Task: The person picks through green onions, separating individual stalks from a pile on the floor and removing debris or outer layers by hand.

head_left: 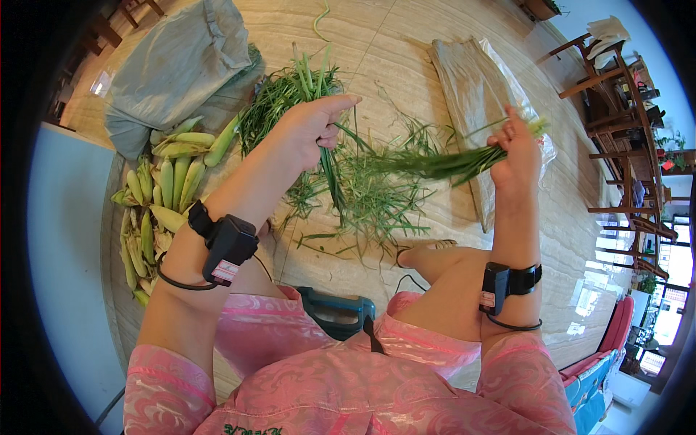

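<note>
My left hand (318,128) is closed around several long green leafy stalks, with their pale ends pointing up past the fingers and leaves hanging below. Out to the right, my right hand (516,144) grips a bunch of long green leaves (440,165), its pale stem ends sticking out beyond the fingers and its leaf tips trailing left. Behind my left hand lies a heap of green leafy stalks (266,106) on the floor. Loose leaves and trimmings (380,198) are scattered on the tiles beneath and between both hands.
Ears of corn in husks (174,179) are piled at left, below a large grey sack (171,76). A flattened woven sack (467,92) lies at right. A teal plastic stool (340,310) is beneath me. Wooden furniture (625,119) stands at far right, a pale blue wall (70,234) at left.
</note>
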